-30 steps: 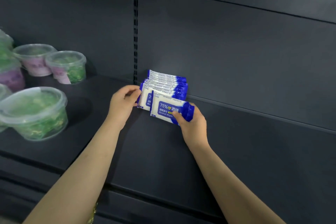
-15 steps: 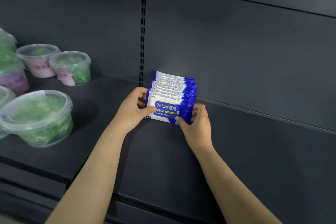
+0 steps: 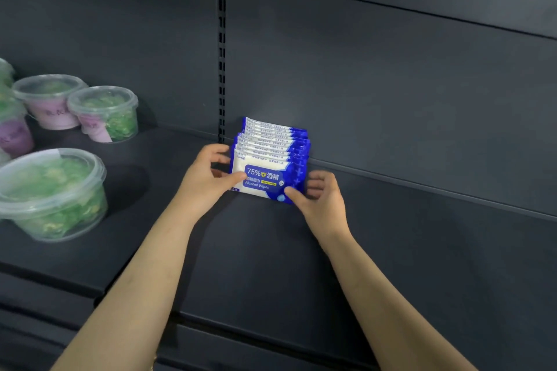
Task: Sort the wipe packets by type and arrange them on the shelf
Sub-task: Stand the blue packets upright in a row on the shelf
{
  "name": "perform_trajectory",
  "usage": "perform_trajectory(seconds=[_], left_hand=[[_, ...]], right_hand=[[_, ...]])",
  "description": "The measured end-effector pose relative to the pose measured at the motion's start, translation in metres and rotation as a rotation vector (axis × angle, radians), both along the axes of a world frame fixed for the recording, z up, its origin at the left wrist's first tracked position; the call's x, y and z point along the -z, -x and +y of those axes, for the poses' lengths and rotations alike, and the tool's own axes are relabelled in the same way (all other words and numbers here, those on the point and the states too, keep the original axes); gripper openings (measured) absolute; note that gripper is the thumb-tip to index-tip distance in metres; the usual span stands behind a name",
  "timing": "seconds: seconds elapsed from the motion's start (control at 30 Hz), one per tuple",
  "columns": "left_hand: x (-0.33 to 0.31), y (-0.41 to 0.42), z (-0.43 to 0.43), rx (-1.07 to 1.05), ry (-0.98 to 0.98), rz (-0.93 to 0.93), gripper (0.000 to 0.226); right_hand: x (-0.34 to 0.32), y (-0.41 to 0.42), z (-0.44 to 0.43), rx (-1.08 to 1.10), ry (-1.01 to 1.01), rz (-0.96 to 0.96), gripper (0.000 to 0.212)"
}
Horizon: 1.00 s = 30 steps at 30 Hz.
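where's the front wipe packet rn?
Head view, centre: the front packet stands on the shelf at the near end of the packet row, just right of the slotted upright, held between the left hand and right hand.

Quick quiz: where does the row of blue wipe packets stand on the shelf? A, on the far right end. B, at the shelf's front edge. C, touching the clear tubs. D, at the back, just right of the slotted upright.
D: the packets stand in a row at the back of the shelf, just right of the slotted upright, well apart from the tubs.
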<state>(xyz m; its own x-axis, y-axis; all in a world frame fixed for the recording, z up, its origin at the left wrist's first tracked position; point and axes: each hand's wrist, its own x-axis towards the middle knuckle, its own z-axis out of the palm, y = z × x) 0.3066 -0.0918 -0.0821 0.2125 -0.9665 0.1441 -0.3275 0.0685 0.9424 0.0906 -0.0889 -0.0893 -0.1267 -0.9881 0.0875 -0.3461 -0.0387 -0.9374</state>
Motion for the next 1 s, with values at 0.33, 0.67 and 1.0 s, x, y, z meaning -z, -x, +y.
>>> perform_trajectory(seconds=[0.33,0.67,1.0], left_hand=[[-0.027,0.076,0.067,-0.05,0.211,0.315,0.029],[-0.06,0.288,0.154,0.341,0.029,0.436,0.026],[-0.033,0.483,0.3,0.718,-0.226,0.415,0.03]], right_hand=[[-0.058,0.099,0.081,0.091,0.032,-0.445,0.042],[-0.08,0.293,0.244,0.392,0.183,-0.457,0.028],[-0.041,0.449,0.434,0.74,0.137,-0.447,0.042]])
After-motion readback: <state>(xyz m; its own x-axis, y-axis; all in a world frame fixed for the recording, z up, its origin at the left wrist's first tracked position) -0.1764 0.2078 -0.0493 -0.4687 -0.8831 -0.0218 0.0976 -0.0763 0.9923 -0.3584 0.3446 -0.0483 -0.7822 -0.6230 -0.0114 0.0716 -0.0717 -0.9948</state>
